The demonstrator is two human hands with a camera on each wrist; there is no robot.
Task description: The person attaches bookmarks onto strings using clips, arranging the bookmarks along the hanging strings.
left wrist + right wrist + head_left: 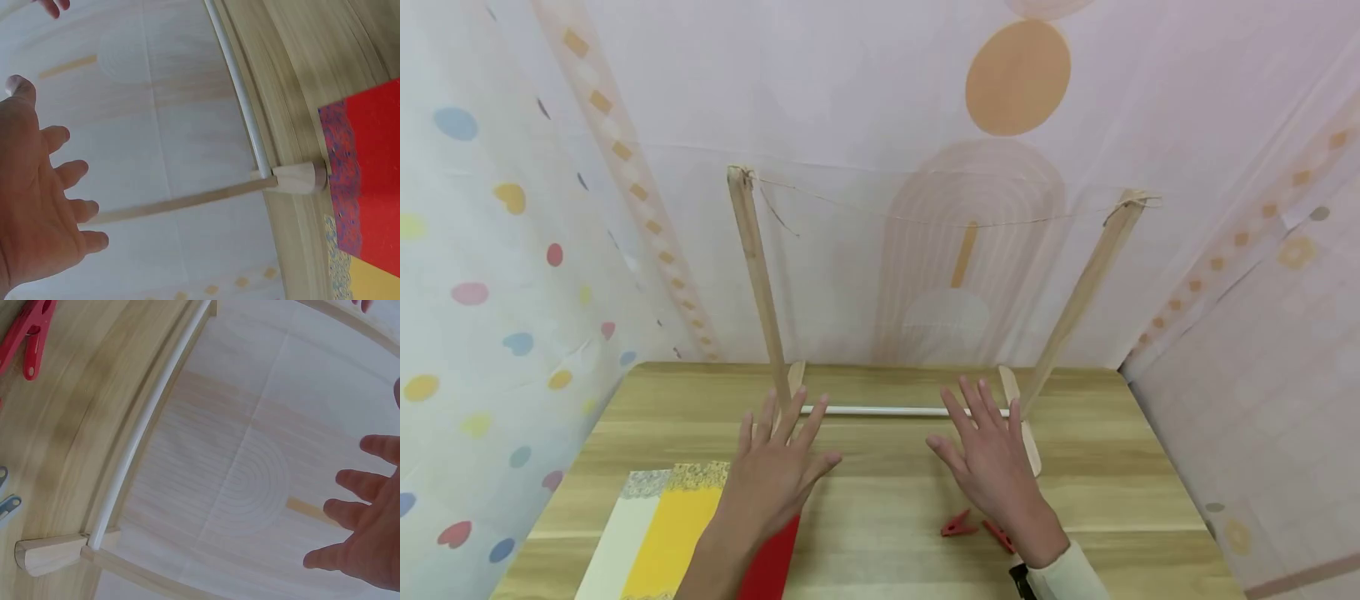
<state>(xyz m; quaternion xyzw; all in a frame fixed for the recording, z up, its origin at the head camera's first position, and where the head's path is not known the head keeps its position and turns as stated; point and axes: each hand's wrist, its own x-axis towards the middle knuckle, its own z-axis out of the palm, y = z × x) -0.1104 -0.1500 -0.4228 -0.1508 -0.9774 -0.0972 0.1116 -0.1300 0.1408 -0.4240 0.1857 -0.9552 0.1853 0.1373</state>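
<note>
Left hand (772,475), right hand (991,462) spread, empty, lower centre; probably best square the white rod (895,411) without tugging upper-centre string (947,224).

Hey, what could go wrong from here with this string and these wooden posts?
The string sags between the wooden posts, so added weight might drag it lower or pull the posts inward. Lowering the right hand could knock the red clips near its wrist. The left hand might shift the sheets it partly hides.
</note>
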